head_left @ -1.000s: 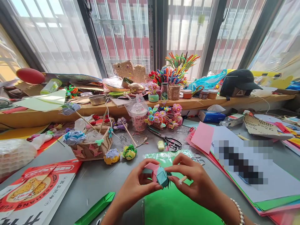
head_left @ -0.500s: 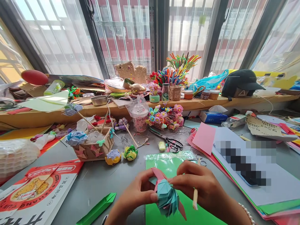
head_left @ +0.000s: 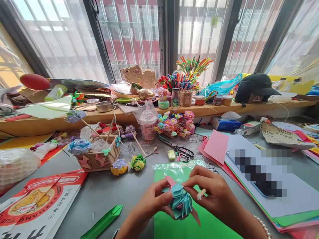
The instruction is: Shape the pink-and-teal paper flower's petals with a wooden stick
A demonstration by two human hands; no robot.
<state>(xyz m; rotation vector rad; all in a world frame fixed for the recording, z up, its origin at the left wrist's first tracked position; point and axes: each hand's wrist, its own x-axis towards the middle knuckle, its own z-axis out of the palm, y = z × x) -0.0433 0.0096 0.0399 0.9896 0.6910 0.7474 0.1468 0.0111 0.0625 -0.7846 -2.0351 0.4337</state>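
Red-and-white printed sheet (head_left: 37,199) near left on grey table (head_left: 112,189), white netted bundle (head_left: 15,166) just behind it. Folded green paper strip (head_left: 102,223) near, left of centre. Further back, woven basket (head_left: 98,156) holding blue paper flower (head_left: 79,146) and sticks; yellow-purple paper flower (head_left: 119,166) and green-yellow paper flower (head_left: 138,162) just right of basket. Plastic cup with lid (head_left: 147,122) behind those.

Centre near: left hand (head_left: 149,207) curled, thumb and fingertips pinching left side of teal folded paper flower (head_left: 179,200). Pink paper points sticking out above and below the teal folds. Flower held just above green paper sheet (head_left: 184,225), between both hands. Right hand (head_left: 214,196) closed on flower's right side with thumb and forefinger, small pale stick (head_left: 201,194) tucked among the other fingers. Beaded bracelet (head_left: 265,227) on right wrist.

Behind hands: black-handled scissors (head_left: 183,152), small yellow lump (head_left: 171,154) beside them, cluster of tiny multicoloured paper flowers (head_left: 174,124) further back. Pipe cleaners in woven pot (head_left: 185,96) on wooden ledge (head_left: 249,108).

Right: pink paper square (head_left: 216,146) on stack of coloured sheets (head_left: 286,212), blurred patch over white sheet. Blue tissue pack (head_left: 225,123) far, black cap (head_left: 254,87) on ledge, far right.
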